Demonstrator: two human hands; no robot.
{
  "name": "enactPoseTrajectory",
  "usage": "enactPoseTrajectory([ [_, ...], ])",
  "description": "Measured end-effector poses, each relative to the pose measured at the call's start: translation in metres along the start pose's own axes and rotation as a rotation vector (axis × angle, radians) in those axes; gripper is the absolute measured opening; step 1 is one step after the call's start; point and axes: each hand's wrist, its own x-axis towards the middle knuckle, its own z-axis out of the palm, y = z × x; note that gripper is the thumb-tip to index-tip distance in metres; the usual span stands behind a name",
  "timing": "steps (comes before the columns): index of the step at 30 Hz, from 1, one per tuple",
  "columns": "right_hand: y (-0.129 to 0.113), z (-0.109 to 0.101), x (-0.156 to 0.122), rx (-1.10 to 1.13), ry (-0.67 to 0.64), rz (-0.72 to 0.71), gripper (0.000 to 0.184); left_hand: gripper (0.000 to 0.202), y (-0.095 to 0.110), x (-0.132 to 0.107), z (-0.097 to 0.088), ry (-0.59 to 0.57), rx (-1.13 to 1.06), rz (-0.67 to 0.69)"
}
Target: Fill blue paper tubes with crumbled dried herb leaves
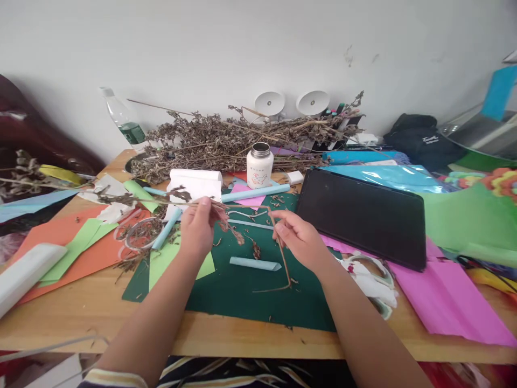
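Note:
My left hand (198,226) is closed around a dried plant stem (141,200) that runs out to the left over the table, small dry leaves hanging from it. My right hand (297,238) pinches the same stem where it bends down; the bent end (283,264) drops to the dark green cutting mat (242,293). Both hands hover above the mat, a hand's width apart. A pale blue rolled paper tube (254,264) lies on the mat between and just below them, with dry crumbs scattered around.
A heap of dried branches (234,140) lies at the back, with a white jar (259,166), a plastic bottle (123,123) and a white paper roll (196,183). A black tablet (363,215) sits on the right over pink paper (444,302). Orange and green sheets (76,242) cover the left.

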Motion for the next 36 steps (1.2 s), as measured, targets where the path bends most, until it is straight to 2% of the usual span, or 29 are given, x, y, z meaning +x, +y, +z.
enactPoseTrajectory([
  [3, -0.004, 0.005, -0.001, 0.244, -0.024, 0.029, 0.032, 0.031, -0.004, -0.011, 0.006, -0.124, 0.061, -0.037],
  [5, -0.004, 0.007, -0.001, 0.296, 0.048, 0.003, 0.028, 0.03, -0.006, -0.017, 0.011, -0.19, 0.049, -0.075],
  [10, -0.001, 0.008, 0.0, 0.175, 0.221, -0.046, 0.023, 0.035, -0.006, -0.031, 0.027, -0.33, -0.023, -0.272],
  [14, -0.001, 0.004, -0.001, 0.077, 0.319, -0.064, 0.022, 0.028, -0.003, -0.035, 0.031, -0.393, 0.052, -0.319],
  [18, 0.001, 0.0, -0.001, 0.13, 0.441, -0.061, 0.02, 0.026, -0.002, -0.035, 0.025, -0.468, 0.164, -0.287],
  [22, 0.007, -0.004, 0.002, 0.228, 0.551, -0.054, 0.022, 0.028, 0.0, -0.035, 0.018, -0.647, 0.245, -0.282],
  [24, 0.009, -0.007, 0.004, 0.307, 0.601, -0.061, 0.022, 0.03, 0.0, -0.034, 0.017, -0.694, 0.333, -0.257],
  [27, 0.007, -0.011, 0.006, 0.441, 0.641, -0.079, 0.019, 0.03, -0.001, -0.03, 0.018, -0.697, 0.63, -0.084],
  [30, 0.004, -0.015, 0.006, 0.493, 0.679, -0.1, 0.018, 0.029, -0.003, -0.026, 0.018, -0.817, 0.831, 0.056],
  [33, 0.001, -0.018, 0.007, 0.538, 0.73, -0.124, 0.018, 0.03, -0.004, -0.025, 0.017, -0.921, 0.767, 0.035],
  [36, 0.003, -0.024, 0.007, 0.584, 0.773, -0.134, 0.019, 0.029, -0.004, -0.021, 0.009, -0.916, 0.597, -0.079],
])
